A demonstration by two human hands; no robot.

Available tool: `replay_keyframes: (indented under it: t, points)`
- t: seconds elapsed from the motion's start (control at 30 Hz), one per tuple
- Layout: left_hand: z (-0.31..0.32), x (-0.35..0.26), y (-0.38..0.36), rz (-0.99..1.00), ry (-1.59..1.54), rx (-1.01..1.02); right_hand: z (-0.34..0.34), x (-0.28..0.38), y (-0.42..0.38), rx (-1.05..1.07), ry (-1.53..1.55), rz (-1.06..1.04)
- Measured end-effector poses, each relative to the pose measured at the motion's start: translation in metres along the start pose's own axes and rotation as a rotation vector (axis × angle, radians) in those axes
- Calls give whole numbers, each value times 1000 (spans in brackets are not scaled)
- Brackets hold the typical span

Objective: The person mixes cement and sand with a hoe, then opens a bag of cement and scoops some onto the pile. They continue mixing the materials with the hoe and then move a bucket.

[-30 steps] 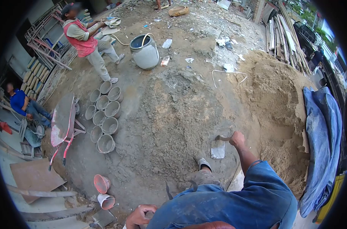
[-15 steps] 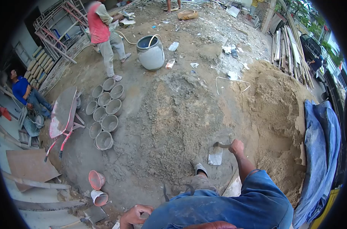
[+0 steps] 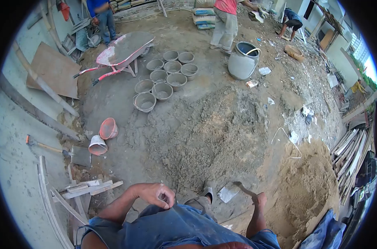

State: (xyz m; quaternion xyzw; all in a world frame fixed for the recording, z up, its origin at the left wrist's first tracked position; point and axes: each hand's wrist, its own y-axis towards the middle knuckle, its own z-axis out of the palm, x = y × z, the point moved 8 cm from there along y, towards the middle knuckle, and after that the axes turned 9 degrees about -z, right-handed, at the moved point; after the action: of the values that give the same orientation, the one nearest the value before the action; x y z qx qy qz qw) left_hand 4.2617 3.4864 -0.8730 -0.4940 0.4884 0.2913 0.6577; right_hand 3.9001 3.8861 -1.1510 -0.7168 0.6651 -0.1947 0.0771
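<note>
My right hand (image 3: 259,199) is closed around the handle of a shovel (image 3: 228,192). The shovel's flat grey blade rests on the ground at the near edge of a wide heap of wet grey mortar (image 3: 209,137). My left hand (image 3: 157,195) is held before my waist, against the blue shirt (image 3: 163,228). Its fingers curl into a ring, and I cannot make out whether anything is inside. One of my shoes (image 3: 207,190) shows between the heap and my body, beside the blade.
Several buckets (image 3: 162,91) stand grouped beyond the heap, near a wheelbarrow (image 3: 124,50) and a water barrel (image 3: 243,62). Sand (image 3: 308,178) lies at right. At left are two orange-stained buckets (image 3: 109,128), another shovel (image 3: 80,156) and wood planks (image 3: 89,189). Several people stand farther off.
My view has swung left, so the surroundings sit farther right. My left hand has risen to my waist. My right hand still grips the shovel, its blade on the ground.
</note>
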Motion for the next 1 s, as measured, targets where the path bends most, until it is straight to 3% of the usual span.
replay_keyframes:
  t: [0.13, 0.33, 0.47, 0.5, 0.57, 0.67, 0.83, 0.87, 1.0]
  points:
    - [-4, 27, 26, -95, 56, -30, 5, -1, 9, 18, -17, -13]
    - [-89, 81, 124, -362, -8, -330, 6, -14, 13, -22, -28, -13]
    - [-228, 15, 184, -493, 199, -635, -16, 12, -11, 40, -1, 16]
    - [-273, -13, 185, -430, 195, -831, -11, 8, -8, 41, -13, 1]
    - [-335, -65, 167, -503, 185, -1092, -5, 5, -1, 55, -21, -18]
    - [-383, -99, 166, -523, 144, -1134, -7, 7, -5, 46, 24, 25]
    - [-381, -85, 168, -441, 31, -1120, -39, 43, -39, 62, -37, -55]
    - [-371, -72, 169, -366, -8, -1090, -46, 49, -41, 53, -51, -74]
    - [-304, 21, 161, -467, 61, -1005, -22, 24, -19, 97, 19, -68]
